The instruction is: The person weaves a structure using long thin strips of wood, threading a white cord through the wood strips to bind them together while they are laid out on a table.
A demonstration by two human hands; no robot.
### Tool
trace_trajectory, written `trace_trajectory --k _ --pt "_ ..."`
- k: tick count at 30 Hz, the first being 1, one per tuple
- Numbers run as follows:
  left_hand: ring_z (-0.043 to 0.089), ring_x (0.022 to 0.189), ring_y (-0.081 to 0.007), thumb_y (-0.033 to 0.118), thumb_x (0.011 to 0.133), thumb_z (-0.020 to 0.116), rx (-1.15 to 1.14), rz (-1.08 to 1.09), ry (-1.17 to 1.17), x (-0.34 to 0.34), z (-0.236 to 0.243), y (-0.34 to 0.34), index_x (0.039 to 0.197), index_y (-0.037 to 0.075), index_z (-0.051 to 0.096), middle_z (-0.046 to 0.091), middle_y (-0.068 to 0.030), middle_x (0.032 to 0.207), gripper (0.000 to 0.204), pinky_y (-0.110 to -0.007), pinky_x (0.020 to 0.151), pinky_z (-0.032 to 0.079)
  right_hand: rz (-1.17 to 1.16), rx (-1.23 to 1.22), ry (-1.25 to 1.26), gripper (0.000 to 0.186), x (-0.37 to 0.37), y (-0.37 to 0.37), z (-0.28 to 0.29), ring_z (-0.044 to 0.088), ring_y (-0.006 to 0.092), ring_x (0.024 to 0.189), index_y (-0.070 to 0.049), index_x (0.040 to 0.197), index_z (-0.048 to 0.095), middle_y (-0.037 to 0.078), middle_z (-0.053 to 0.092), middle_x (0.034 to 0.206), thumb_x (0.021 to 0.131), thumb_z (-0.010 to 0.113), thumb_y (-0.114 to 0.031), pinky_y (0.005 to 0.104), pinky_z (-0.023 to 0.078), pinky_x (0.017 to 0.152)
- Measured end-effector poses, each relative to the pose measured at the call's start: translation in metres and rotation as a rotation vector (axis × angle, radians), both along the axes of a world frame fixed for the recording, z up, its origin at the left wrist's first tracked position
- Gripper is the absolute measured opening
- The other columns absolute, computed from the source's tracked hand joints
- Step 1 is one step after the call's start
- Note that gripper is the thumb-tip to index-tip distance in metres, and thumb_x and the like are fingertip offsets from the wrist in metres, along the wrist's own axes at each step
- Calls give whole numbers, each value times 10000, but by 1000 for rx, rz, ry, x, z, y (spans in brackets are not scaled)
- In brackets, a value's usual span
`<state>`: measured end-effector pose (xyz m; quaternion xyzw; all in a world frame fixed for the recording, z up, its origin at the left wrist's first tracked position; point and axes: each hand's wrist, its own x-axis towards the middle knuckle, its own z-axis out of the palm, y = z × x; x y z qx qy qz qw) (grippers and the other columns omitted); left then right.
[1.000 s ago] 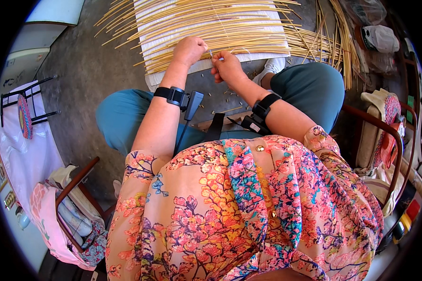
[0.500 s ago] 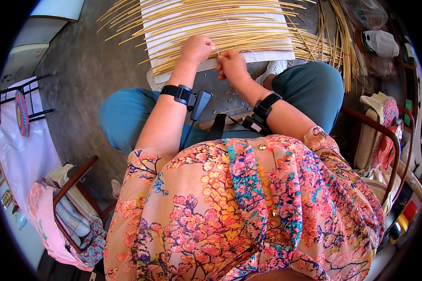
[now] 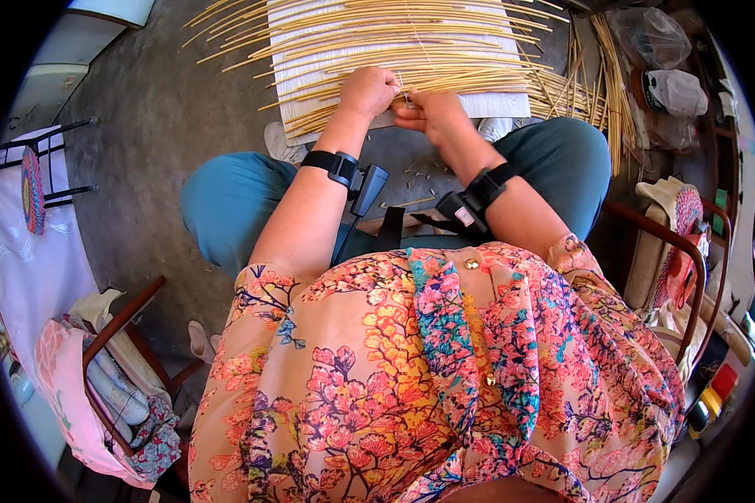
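Thin straw-coloured sticks lie side by side in rows over a white cloth-covered board in front of me. A fine pale thread runs across the sticks. At the board's near edge, my left hand is closed, its thumb and forefinger pinched on a thin pale strand over the nearest sticks. Just right of it is my right hand, its fingers pointing left and bent towards the thumb. Something small and pale shows between them, too blurred to name. The two hands' fingertips almost meet.
A bundle of loose sticks lies right of the board, near plastic bags. Wooden-armed chairs stand on both sides, with a pink cloth over the left one. Stick scraps litter the floor between my knees.
Both hands have shifted slightly right in the picture, as have the board and sticks. My right hand has turned, and its fingers now reach out further to the left.
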<state>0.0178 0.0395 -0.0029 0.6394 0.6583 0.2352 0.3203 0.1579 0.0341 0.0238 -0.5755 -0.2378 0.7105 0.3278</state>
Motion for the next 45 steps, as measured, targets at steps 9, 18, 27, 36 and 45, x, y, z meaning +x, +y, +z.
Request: trace_trajectory --k 9,18,27,36,45 --pt "627 697 -285 257 717 687 102 10 120 24 12 3 796 140 713 653 -120 730 143 -382 636 491 754 1022 -953 158 44 52 14 622 327 743 -57 795 673 153 650 754 722 655 -196 400 489 675" --pt "626 715 -303 231 692 707 217 56 107 28 8 -1 782 134 713 651 -129 740 133 -396 651 495 776 845 -927 116 28 58 1 596 165 643 -17 766 651 101 629 663 744 671 -129 322 465 595" --pt "594 822 -274 221 683 698 164 36 125 21 5 -8 697 171 692 659 -64 746 52 -393 709 493 240 668 -415 177 -3 77 70 653 240 600 38 892 489 165 619 804 913 444 -131 300 535 483" --pt "579 815 -272 174 691 629 284 46 113 16 1 -13 675 173 689 665 -35 739 62 -385 691 492 -287 1048 99 128 77 68 221 600 212 658 -50 898 530 90 598 767 934 476 -160 343 528 604" --pt "577 794 -285 155 702 569 323 43 196 18 -3 -10 658 167 679 662 -55 722 119 -392 677 489 -161 1431 534 181 190 47 314 539 281 764 46 858 453 169 497 792 933 361 -90 508 483 811"
